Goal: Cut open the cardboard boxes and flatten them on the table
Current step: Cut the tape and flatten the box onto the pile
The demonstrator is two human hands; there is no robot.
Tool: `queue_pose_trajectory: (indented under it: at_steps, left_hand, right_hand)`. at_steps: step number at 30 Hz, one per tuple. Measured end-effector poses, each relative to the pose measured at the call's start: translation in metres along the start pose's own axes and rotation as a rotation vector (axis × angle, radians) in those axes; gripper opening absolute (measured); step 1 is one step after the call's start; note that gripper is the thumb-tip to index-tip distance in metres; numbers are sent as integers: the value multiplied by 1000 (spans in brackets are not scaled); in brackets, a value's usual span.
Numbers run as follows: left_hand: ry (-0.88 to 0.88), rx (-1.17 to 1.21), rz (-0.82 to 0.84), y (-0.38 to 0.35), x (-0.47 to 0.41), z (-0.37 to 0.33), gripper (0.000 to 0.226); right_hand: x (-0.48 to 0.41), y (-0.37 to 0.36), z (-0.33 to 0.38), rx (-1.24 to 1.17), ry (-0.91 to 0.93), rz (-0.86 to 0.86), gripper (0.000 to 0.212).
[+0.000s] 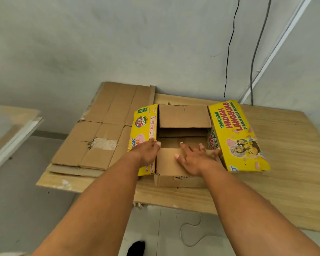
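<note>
Open cardboard box [181, 179] standing on the wooden table [284, 172], all four top flaps folded outward. My right hand [194, 157] lies palm down with fingers spread and straight on the near brown flap [165, 163], grasping nothing; its fingertips reach the flap's edge over the box's hollow. My left hand [148, 151], just beside the right one, rests with relaxed, extended fingers on the left yellow flap [145, 124], which bears a "Teh Gelas" logo; it too grips nothing. Beyond my right fingertips stands the far brown flap [183, 116]. Outward of my right hand the right yellow flap [236, 133] slopes down to the tabletop. Outward of my left hand, touching the yellow flap's edge, lies a stack of flattened cardboard [92, 133], plain brown, with a patch of torn tape.
</note>
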State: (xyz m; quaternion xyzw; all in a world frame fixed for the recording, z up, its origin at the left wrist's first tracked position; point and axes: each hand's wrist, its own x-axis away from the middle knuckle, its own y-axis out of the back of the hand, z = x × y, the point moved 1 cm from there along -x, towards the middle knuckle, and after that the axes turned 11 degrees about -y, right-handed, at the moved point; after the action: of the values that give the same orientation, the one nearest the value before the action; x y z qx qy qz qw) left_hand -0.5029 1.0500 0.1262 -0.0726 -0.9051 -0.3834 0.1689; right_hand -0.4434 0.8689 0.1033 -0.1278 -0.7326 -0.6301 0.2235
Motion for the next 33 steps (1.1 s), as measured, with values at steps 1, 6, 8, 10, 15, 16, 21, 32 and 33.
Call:
queue_pose_trajectory:
  at_steps: [1,6,8,10,15,16,21,32,33]
  left_hand:
    - [40,97,-42,1,-1,-3,61]
    - [206,193,-116,8,-22,-4,72]
    - [169,-7,-61,4,-31,-8,58]
    - [123,-297,4,-3,-36,-16,59]
    - [105,-599,-141,-14,-27,-29,44]
    - [88,-640,-196,-16,-27,-27,40]
    - [31,-662,-315,-24,-42,-10,43]
    - [16,-611,-223,35,-157,-2,74]
    - [-5,-614,-195,35,-163,0,78]
  right_hand:
    - [2,7,-1,30,12,-73,63]
    - [38,60,-24,-317,58,-152,55]
    - [58,78,-36,-382,59,131,57]
    - [73,84,-39,-377,113,354,52]
    - [67,13,-19,14,227,356,79]
    - [61,-6,-17,7,246,298,70]
    - [39,-32,-14,47,298,130,45]
    - [-76,33,2,-1441,-469,284,64]
    - [-84,33,10,-1742,-544,306,61]
